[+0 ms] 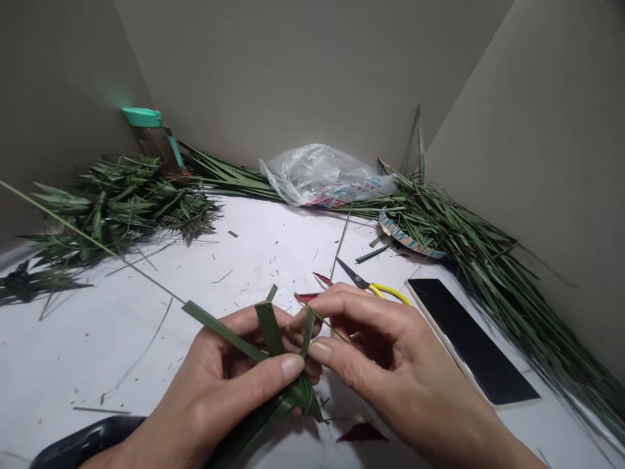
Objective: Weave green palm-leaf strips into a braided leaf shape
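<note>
Between my hands is a partly folded weave of green leaf strips (305,394), with several strip ends sticking up and out. My left hand (234,378) is closed around the weave, thumb pressed on top of it. My right hand (385,358) pinches one upright leaf strip (308,326) between thumb and fingers, close beside the left thumb. A thin stem curls past the right fingertips. Below the hands, the lower part of the weave runs toward the bottom edge. Just beyond the right fingers lie red scraps (306,298) and scissors (378,286) with yellow handles.
A black-screened phone (471,342) lies at right. Long leaves (469,228) heap along the right and back, beside a clear plastic bag (317,176). Finished-looking leaf pieces (117,202) pile at left near a bottle (156,140) with a teal lid. A dark object (90,443) sits by my left wrist.
</note>
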Tool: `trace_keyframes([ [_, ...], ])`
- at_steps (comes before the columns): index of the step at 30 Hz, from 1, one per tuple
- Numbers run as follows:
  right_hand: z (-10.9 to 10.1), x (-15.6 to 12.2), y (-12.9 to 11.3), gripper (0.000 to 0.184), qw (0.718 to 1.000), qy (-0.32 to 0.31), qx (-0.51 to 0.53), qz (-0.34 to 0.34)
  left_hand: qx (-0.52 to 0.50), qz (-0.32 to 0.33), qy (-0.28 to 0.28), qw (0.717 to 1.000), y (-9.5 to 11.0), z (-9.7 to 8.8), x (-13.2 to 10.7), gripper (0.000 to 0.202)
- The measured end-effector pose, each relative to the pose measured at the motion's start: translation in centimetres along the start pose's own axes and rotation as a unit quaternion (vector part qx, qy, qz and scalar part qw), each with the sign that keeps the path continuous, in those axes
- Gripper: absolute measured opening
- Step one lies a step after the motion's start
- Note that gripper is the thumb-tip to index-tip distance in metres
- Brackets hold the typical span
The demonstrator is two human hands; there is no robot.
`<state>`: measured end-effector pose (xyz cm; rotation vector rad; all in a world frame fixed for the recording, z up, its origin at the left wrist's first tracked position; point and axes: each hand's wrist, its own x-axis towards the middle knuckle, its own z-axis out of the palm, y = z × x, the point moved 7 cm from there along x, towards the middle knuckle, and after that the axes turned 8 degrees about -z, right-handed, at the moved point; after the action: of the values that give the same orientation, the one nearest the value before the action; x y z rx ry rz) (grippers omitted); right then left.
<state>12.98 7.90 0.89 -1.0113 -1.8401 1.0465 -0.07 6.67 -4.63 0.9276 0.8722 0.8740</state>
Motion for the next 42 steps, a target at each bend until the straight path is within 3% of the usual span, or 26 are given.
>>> trace_keyframes([
  [11,0.2,-0.4,0.3,0.021,1.000,-0.011,0.005,0.010,0.025,-0.003,-0.001,1.000,-0.5,-0.1,-0.3,0.010],
  [19,0.4,-0.2,0.3,0.015,0.999,0.002,0.042,0.009,0.102,0.034,0.036,0.994,0.3,-0.3,-0.1,0.005],
  [26,0.5,-0.5,0.2,0.015,0.999,-0.010,0.044,-0.015,0.120,0.026,0.064,0.990,-0.2,-0.7,-0.2,0.011],
  [38,0.3,-0.5,-0.1,0.016,0.999,0.027,0.015,-0.026,0.146,0.057,0.041,0.987,0.2,-0.7,-0.2,0.005],
  [42,0.5,-0.7,0.0,0.015,1.000,0.011,0.003,-0.028,0.135,0.053,0.052,0.988,0.4,-0.4,0.0,0.013],
])
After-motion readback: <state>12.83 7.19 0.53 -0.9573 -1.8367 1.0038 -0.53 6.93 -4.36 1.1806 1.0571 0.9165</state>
